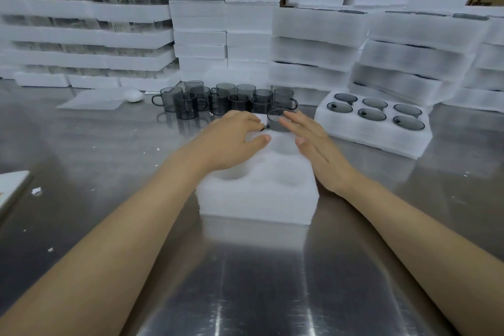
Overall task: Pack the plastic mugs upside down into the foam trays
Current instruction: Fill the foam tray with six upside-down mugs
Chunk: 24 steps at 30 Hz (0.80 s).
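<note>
Brushed steel table point(261, 294) lies nearest at the bottom of the frame, glossy and streaked with reflections. White foam crumbs point(36, 191) are scattered over its left part.

The left hand point(234, 142) is laid on the far left part of a foam tray point(259, 199) at frame centre, fingers curved downward and thumb stretched out. Its fingertips reach the handle of a mug point(278, 123); whether that handle is pinched cannot be told. The right hand point(313, 144) is held flat, fingers straight and together, against the right side of the same mug. The hands are kept apart, with the mug between them.

The mug is of smoky grey translucent plastic, cylindrical, and is set in the tray's far right well. The tray is a thick white block, grainy at the edges, with round wells sunk in its top.

Behind it, loose mugs point(226, 101) of the same plastic are clustered upright, closely packed. To the right, a filled tray point(341, 132) shows six dark round mug bases in two rows.

At centre left, a white egg-shaped object point(133, 96) rests beside a flat foam sheet point(90, 102).

The upper frame is walled by stacked foam trays point(409, 35), some leaning, with dark mug edges glimpsed between layers.
</note>
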Tool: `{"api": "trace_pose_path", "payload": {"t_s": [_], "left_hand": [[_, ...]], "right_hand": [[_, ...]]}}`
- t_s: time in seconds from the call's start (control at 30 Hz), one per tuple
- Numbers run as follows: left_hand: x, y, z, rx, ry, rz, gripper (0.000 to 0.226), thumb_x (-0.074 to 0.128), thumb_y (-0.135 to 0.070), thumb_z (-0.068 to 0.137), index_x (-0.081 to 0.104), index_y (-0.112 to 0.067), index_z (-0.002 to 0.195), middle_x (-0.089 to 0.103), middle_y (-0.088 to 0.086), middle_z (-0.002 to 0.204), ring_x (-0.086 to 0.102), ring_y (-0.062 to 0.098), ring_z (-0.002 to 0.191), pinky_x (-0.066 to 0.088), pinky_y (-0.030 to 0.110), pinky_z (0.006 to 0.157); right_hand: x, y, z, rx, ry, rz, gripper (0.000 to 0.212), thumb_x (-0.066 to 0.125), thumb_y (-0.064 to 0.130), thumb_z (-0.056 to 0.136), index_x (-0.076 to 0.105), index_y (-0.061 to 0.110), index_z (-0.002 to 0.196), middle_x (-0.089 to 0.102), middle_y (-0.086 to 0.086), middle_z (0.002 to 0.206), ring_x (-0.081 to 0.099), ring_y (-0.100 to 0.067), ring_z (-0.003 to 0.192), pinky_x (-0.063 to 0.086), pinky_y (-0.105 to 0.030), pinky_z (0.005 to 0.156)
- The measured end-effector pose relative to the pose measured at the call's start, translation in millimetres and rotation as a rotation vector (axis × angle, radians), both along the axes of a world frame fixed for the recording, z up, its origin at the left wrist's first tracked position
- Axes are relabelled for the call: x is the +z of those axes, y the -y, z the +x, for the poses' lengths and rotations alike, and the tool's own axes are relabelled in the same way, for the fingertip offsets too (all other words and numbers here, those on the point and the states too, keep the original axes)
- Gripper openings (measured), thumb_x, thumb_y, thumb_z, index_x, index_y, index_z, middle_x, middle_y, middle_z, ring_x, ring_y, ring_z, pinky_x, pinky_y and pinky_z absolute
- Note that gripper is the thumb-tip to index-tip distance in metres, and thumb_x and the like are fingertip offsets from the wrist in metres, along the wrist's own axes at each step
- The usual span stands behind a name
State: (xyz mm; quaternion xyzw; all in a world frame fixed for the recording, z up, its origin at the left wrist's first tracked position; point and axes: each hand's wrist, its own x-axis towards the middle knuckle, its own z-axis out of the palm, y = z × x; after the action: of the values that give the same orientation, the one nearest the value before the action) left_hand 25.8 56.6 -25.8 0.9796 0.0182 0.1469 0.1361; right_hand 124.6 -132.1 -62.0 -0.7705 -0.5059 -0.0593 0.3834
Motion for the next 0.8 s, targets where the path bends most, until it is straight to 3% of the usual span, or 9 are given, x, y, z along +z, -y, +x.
{"api": "trace_pose_path", "payload": {"t_s": [0.17,0.3,0.4,0.47,0.5,0.63,0.8], "left_hand": [[1.4,1.0,1.4,0.019,-0.056,0.001,0.05,0.042,-0.052,0.096,0.051,-0.026,0.138,0.041,-0.013,0.146,0.037,0.012,0.134,0.029,0.037,0.112],[1.8,3.5,-0.4,0.047,-0.076,0.029,0.051,0.039,-0.055,0.095,0.044,-0.029,0.139,0.042,-0.01,0.145,0.046,0.019,0.128,0.036,0.038,0.105],[0.7,4.6,-1.0,0.041,-0.079,0.054,0.06,0.036,-0.056,0.096,0.024,-0.033,0.15,0.034,-0.01,0.152,0.047,0.022,0.127,0.035,0.035,0.102],[0.8,3.9,-0.7,0.031,-0.088,0.07,0.061,0.034,-0.056,0.096,0.017,-0.036,0.152,0.035,-0.01,0.149,0.046,0.023,0.126,0.036,0.036,0.102],[0.9,3.3,-0.2,0.025,-0.094,0.083,0.06,0.032,-0.057,0.096,0.018,-0.037,0.151,0.038,-0.01,0.145,0.046,0.025,0.125,0.038,0.037,0.101],[0.9,3.4,1.1,0.017,-0.114,0.118,0.059,0.029,-0.056,0.096,0.018,-0.037,0.151,0.039,-0.01,0.138,0.047,0.026,0.122,0.039,0.041,0.101],[1.5,3.7,3.6,0.029,-0.123,0.117,0.058,0.032,-0.054,0.097,0.022,-0.035,0.151,0.039,-0.008,0.137,0.048,0.025,0.12,0.038,0.037,0.101]], "right_hand": [[1.2,-2.8,-1.1,-0.01,-0.11,0.035,0.036,0.035,0.017,0.098,0.054,0.012,0.128,0.044,-0.001,0.141,0.034,-0.015,0.135,0.023,-0.032,0.115],[-1.4,-3.8,2.4,-0.022,-0.149,0.041,0.036,0.034,0.025,0.097,0.054,0.018,0.126,0.04,0.005,0.145,0.029,-0.009,0.137,0.022,-0.034,0.115],[-4.4,-4.3,2.6,0.014,-0.149,0.048,0.032,0.031,0.031,0.101,0.045,0.039,0.129,0.019,0.006,0.158,0.011,-0.004,0.145,0.013,-0.03,0.118],[-4.0,-4.4,3.1,0.01,-0.17,0.021,0.03,0.028,0.04,0.099,0.034,0.058,0.123,0.021,0.007,0.158,0.012,-0.004,0.145,0.014,-0.035,0.119],[-3.9,-4.5,4.2,-0.006,-0.159,0.006,0.031,0.027,0.043,0.097,0.032,0.059,0.123,0.023,0.009,0.157,0.014,-0.003,0.144,0.015,-0.034,0.118],[-5.1,-5.3,13.9,-0.072,-0.049,-0.032,0.05,0.022,0.044,0.096,0.038,0.032,0.142,0.023,0.01,0.157,0.014,-0.003,0.144,0.011,-0.025,0.117],[-1.9,-7.8,21.2,-0.098,0.029,-0.051,0.052,0.022,0.039,0.096,0.043,0.025,0.142,0.036,0.004,0.15,0.026,-0.013,0.14,0.017,-0.033,0.117]]}}
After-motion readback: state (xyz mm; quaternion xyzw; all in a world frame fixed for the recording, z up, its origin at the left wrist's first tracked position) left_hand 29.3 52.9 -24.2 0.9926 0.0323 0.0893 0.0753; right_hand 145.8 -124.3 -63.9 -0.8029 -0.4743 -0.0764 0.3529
